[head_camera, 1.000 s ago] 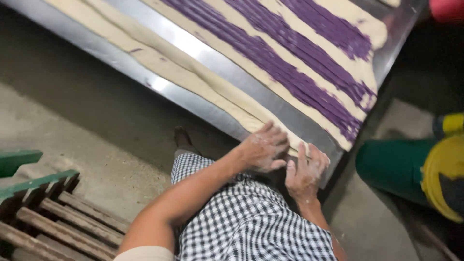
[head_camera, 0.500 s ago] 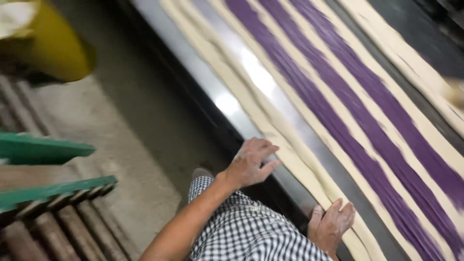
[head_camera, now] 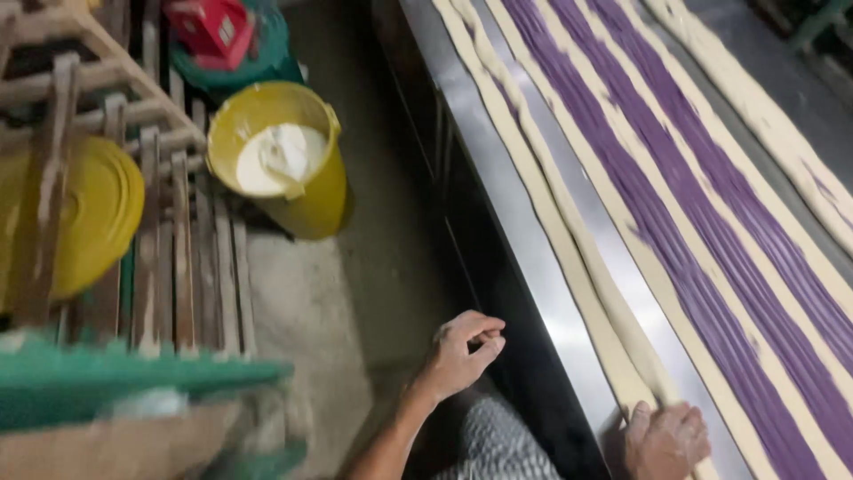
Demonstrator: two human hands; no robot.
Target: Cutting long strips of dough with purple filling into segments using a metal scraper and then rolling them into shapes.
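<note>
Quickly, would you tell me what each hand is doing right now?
Left hand: off the table, fingers loosely curled, holding nothing visible.
Right hand: resting on the near end of the plain dough strip, fingers bent over it.

Dough strips [head_camera: 569,222] pale cream; filling bands [head_camera: 675,204] purple; bucket [head_camera: 293,178] yellow, white contents; table [head_camera: 498,187] grey steel; garment [head_camera: 506,449] checked.

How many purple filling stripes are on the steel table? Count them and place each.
2. One purple stripe runs down the table's middle; the other purple stripe lies just right of it. Both leave the frame, so more may be hidden.
</note>
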